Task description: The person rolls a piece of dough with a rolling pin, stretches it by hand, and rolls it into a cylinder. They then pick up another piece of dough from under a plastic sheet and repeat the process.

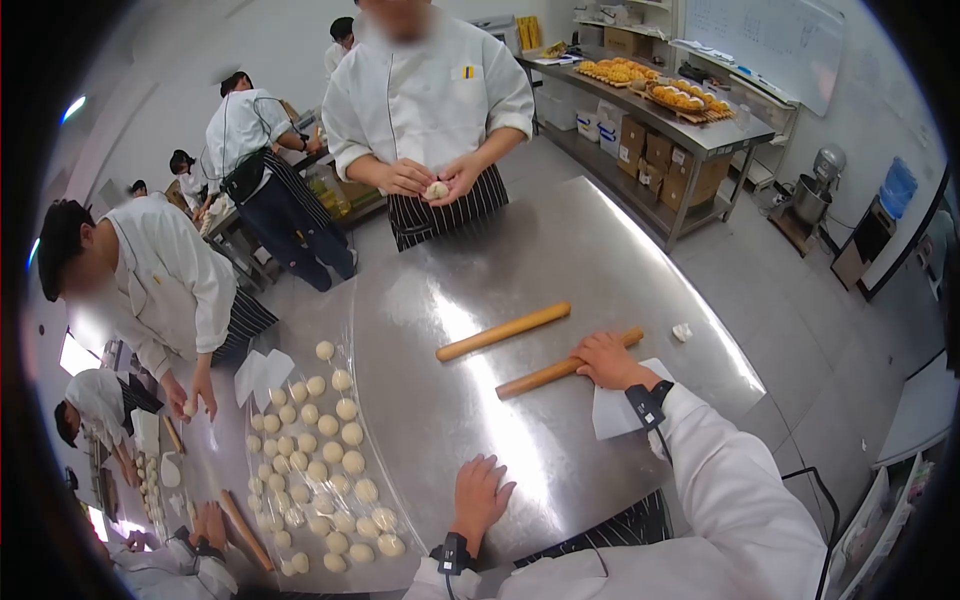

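My right hand (610,362) is closed over the right part of a wooden rolling pin (540,378) that lies on the steel table (420,400). Under and beside that wrist is a flat white sheet (620,405), partly hidden by my arm. My left hand (482,497) rests on the tabletop near the front edge, fingers extended and holding nothing. A second rolling pin (503,332) lies just beyond the first, apart from it. To the left of my left hand, many round dough balls (353,462) sit on and under clear plastic film.
A small white scrap (682,332) lies near the table's right edge. Across the table a person (430,110) shapes dough in both hands. Co-workers stand at the left, with another rolling pin (246,530) nearby. Behind, a steel bench (690,130) carries baked goods.
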Demonstrator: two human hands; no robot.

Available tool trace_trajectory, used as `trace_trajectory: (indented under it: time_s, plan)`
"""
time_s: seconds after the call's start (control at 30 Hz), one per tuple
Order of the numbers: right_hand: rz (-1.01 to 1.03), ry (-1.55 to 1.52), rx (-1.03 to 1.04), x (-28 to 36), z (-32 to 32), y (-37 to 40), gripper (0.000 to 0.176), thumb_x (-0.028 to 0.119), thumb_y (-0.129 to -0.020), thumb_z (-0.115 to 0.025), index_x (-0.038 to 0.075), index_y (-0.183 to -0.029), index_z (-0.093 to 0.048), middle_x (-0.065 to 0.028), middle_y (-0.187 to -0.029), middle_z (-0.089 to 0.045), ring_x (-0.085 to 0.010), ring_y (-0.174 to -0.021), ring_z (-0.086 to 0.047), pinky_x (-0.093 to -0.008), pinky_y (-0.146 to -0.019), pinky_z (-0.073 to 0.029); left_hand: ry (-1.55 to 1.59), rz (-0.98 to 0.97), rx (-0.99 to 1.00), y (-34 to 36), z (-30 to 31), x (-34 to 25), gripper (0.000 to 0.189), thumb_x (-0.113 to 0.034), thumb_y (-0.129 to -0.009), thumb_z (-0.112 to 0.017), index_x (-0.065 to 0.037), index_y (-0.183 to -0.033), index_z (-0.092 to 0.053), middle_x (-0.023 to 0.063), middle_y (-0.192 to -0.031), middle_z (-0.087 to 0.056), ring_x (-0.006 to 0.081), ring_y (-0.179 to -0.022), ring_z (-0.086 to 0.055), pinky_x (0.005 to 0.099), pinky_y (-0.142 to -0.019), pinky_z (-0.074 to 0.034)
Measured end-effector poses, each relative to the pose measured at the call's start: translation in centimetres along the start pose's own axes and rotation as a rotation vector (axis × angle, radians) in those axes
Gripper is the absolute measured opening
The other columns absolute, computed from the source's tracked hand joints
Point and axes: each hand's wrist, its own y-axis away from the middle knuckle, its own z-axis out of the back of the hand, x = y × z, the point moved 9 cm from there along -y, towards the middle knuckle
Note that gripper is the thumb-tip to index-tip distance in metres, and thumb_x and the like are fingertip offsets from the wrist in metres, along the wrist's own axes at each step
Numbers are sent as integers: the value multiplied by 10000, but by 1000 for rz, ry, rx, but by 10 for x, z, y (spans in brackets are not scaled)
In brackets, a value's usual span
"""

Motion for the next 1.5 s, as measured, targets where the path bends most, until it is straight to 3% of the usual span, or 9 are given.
trace_trajectory:
  time_s: [0.27,0.5,0.67,0.8,1.07,1.27,1.37,1.47,1.5]
  plan:
    - [110,-38,-283,70,42,52,347,165,-719,-713,121,-1059,-659,-86,-1194,-571,-291,-1179,-494,-458,-1003,-364,-262,127,-97,21,3,33,207,-211,-801,-711,-78,-960,-696,150,-1127,-661,361,-1156,-568,515,-1015,-404]
    - [223,-162,-237,130,24,128,199,116,-703,-696,110,-901,-681,-96,-1162,-588,-307,-1130,-531,-439,-954,-400,18,-44,-293,-4,62,10,148,-161,-780,-725,-81,-901,-699,69,-801,-683,278,-638,-659,356,-566,-529]
    - [121,-151,-326,150,28,140,161,104,-715,-675,110,-876,-677,-113,-1162,-595,-332,-1135,-526,-454,-951,-400,49,-82,-216,-12,67,-32,287,-194,-805,-687,-58,-1058,-679,150,-1052,-666,337,-1003,-635,417,-844,-512]
    - [91,-196,-279,162,23,146,195,120,-736,-674,103,-930,-673,-124,-1175,-595,-340,-1134,-527,-454,-990,-389,240,309,-271,34,38,29,597,-226,-771,-695,-16,-1297,-509,226,-1215,-565,404,-1159,-506,472,-1000,-402]
    - [-40,-475,116,217,-21,90,366,201,-781,-721,55,-1107,-642,-145,-1225,-555,-361,-1141,-519,-407,-989,-441,168,355,-252,115,62,27,329,-91,-756,-672,-15,-1066,-594,196,-1107,-589,370,-1058,-552,438,-937,-445]
    - [91,-288,280,262,-66,52,443,258,-780,-741,65,-1166,-644,-146,-1171,-592,-337,-1124,-539,-403,-984,-449,217,304,-343,141,70,4,249,-59,-769,-667,-22,-1010,-618,173,-1057,-609,341,-1018,-575,408,-895,-468]
    - [-144,-575,217,242,-66,56,421,252,-791,-725,74,-1166,-649,-155,-1155,-617,-337,-1106,-556,-393,-980,-452,270,354,-320,157,75,7,208,-53,-778,-662,-27,-982,-628,154,-1007,-626,332,-993,-584,403,-882,-470]
    - [-161,-670,42,237,-33,70,411,224,-802,-696,61,-1174,-639,-165,-1152,-632,-340,-1094,-572,-395,-974,-453,309,400,-312,168,77,8,170,-44,-787,-654,-29,-955,-632,138,-965,-636,323,-963,-590,401,-863,-474]
    - [28,-491,90,244,-31,73,416,194,-824,-659,56,-1214,-612,-175,-1295,-571,-370,-1214,-509,-458,-1027,-403,310,391,-331,167,79,8,153,-40,-790,-650,-30,-941,-633,132,-948,-638,319,-948,-592,400,-852,-476]
